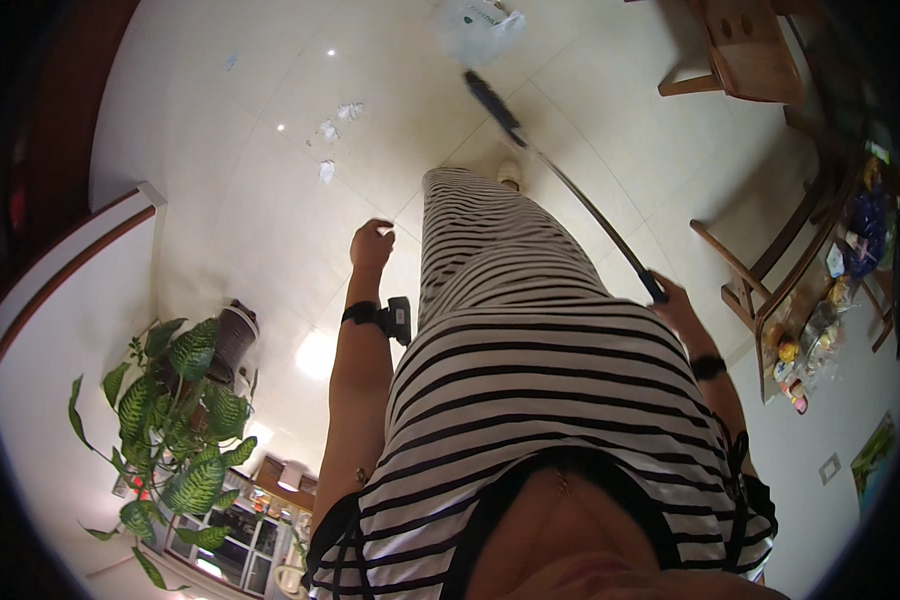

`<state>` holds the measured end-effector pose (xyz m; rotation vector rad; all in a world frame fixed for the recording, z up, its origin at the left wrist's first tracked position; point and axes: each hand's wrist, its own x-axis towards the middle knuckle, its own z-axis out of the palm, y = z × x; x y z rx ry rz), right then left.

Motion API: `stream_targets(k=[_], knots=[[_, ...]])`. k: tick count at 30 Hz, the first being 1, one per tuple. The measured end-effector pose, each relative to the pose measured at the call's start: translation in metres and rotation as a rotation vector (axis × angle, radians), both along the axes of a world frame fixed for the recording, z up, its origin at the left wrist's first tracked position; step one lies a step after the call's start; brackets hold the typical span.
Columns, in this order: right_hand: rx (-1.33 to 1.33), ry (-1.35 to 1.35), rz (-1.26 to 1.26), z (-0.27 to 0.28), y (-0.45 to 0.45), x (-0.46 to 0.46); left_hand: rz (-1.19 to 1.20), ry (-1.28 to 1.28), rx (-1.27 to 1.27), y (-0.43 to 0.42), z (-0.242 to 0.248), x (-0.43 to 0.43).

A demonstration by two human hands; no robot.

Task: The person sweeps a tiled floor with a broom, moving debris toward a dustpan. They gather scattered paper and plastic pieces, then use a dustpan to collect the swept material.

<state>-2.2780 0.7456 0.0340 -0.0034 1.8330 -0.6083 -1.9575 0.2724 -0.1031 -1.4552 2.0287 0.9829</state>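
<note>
My right hand (pixel 669 296) grips the dark handle of a long broom (pixel 592 206), whose shaft slants up and to the left across the floor. The broom's black bristle head (pixel 495 106) lies just below a translucent plastic bag (pixel 478 30) at the top of the view. My left hand (pixel 373 244) hangs free to the left of my striped clothing, with fingers partly curled and nothing visible in it. Several crumpled white paper pieces (pixel 328 131) lie on the pale tiled floor beyond my left hand.
Wooden chairs (pixel 757 52) stand at the upper right, with a table (pixel 765 315) holding wrapped items below them. A leafy potted plant (pixel 195 442) and a dark bin-like container (pixel 234 337) are at the left, near a low wall (pixel 67 277). A small bluish scrap (pixel 231 61) lies at the upper left.
</note>
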Motion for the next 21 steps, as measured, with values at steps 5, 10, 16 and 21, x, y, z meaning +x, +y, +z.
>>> stream_targets(k=[5, 10, 16, 21], knots=[[0.228, 0.058, -0.259, 0.011, 0.011, -0.001, -0.123, 0.077, 0.166, -0.043, -0.053, -0.146], [0.393, 0.067, -0.429, -0.005, -0.039, -0.035, -0.395, 0.067, 0.108, -0.077, -0.156, -0.288], [0.500, -0.075, -0.579, -0.047, -0.100, -0.076, -0.477, 0.074, 0.081, -0.110, -0.273, -0.469], [0.569, -0.118, -0.659, -0.070, -0.133, -0.073, -0.575, 0.155, 0.004, -0.112, -0.364, -0.573]])
